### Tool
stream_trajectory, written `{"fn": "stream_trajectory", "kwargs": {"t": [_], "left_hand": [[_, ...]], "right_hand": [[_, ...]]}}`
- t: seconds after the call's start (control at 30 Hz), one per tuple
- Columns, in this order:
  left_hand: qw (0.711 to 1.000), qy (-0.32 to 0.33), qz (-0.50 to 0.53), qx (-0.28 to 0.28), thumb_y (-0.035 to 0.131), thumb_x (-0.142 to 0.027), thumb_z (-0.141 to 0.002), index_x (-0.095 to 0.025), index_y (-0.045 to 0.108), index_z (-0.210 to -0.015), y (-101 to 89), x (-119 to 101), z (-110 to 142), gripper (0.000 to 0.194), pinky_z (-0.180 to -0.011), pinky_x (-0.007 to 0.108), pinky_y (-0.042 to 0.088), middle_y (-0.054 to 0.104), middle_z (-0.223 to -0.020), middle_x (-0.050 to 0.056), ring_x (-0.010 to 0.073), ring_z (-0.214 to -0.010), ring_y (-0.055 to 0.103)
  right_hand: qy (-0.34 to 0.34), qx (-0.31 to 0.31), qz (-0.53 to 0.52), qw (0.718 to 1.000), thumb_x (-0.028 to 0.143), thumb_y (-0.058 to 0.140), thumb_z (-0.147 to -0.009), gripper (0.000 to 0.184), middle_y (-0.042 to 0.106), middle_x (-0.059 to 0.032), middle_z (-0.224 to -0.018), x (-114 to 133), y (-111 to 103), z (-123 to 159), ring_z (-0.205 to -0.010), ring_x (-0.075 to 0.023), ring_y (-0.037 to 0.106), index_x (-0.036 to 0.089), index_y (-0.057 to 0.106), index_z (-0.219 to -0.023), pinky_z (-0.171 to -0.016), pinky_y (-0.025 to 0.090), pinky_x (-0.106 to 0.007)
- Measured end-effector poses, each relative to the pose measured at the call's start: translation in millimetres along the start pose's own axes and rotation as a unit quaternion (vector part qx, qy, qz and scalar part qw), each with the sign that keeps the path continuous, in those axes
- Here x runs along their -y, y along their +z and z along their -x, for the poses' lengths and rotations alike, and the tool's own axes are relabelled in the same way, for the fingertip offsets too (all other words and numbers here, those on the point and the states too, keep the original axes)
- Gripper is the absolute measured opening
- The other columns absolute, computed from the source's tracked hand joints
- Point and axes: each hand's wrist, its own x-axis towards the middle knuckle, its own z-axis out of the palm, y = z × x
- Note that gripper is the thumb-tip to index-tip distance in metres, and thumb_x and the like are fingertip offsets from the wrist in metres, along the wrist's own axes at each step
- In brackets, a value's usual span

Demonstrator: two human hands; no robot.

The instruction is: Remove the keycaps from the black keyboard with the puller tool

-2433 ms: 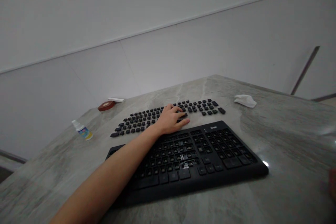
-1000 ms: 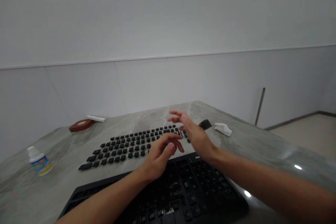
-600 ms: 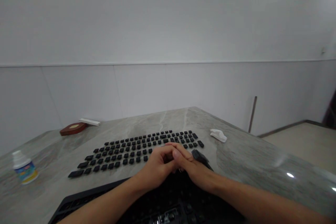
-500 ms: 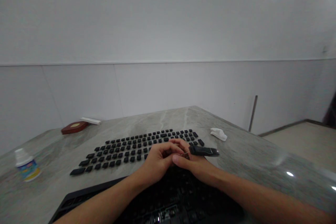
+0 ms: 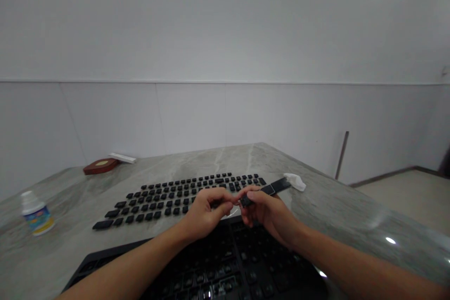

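My right hand is closed on a long, flat black piece, gripped near its left end and slanting up to the right. A thin, pale wire seems to come from that end. My left hand has thumb and forefinger pinched together right beside it; what lies between those fingertips is too small to make out. Beneath both hands is a black keyboard with its keycaps off over much of it, its switches and some shiny parts showing. Behind, loose black keycaps lie in rows on the table.
The grey marbled table stands against a white wall. At the left is a white bottle with a blue and yellow label. A dark red box and a white strip lie at the back. Right of the keycaps sits a crumpled white tissue.
My right hand has turned and drawn slightly away from the left, so the two no longer overlap. The black piece has swung from nearly level to slanting up right.
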Motion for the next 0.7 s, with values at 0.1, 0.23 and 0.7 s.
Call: {"fn": "stream_trajectory", "kwargs": {"t": [0.1,0.23,0.7], "left_hand": [[1.000,0.017,-0.012,0.016,0.059,-0.024,-0.088,-0.014,0.072,-0.080,-0.9,-0.2,-0.5,0.018,-0.065,0.026,0.036,0.059,-0.069,0.000,0.0119,-0.067,0.049],[0.999,0.021,-0.016,0.033,0.063,-0.024,-0.086,-0.015,0.074,-0.084,-3.8,-0.1,-2.2,0.015,-0.068,0.026,0.039,0.064,-0.073,0.001,0.0122,-0.070,0.053],[0.950,0.073,-0.186,0.239,0.061,-0.009,-0.078,-0.017,0.059,-0.079,3.0,-33.0,31.3,0.008,-0.059,0.020,0.038,0.061,-0.072,-0.001,0.0103,-0.064,0.053]], "right_hand": [[-0.013,0.003,0.034,0.999,0.045,0.071,-0.071,0.034,0.063,-0.0016,-0.063,1.0,-6.2,-2.2,-0.053,-0.0134,0.060,0.013,0.069,-0.083,-0.050,0.042,-0.023],[-0.029,0.034,0.083,0.996,0.044,0.074,-0.073,0.033,0.066,-0.0029,-0.068,6.0,-14.0,-4.8,-0.059,-0.0140,0.062,0.013,0.071,-0.085,-0.051,0.045,-0.023],[-0.070,0.261,0.348,0.898,0.027,0.065,-0.081,0.019,0.071,-0.0060,-0.086,29.9,-5.4,35.8,-0.077,-0.0162,0.064,0.015,0.075,-0.093,-0.072,0.051,-0.029]]}}
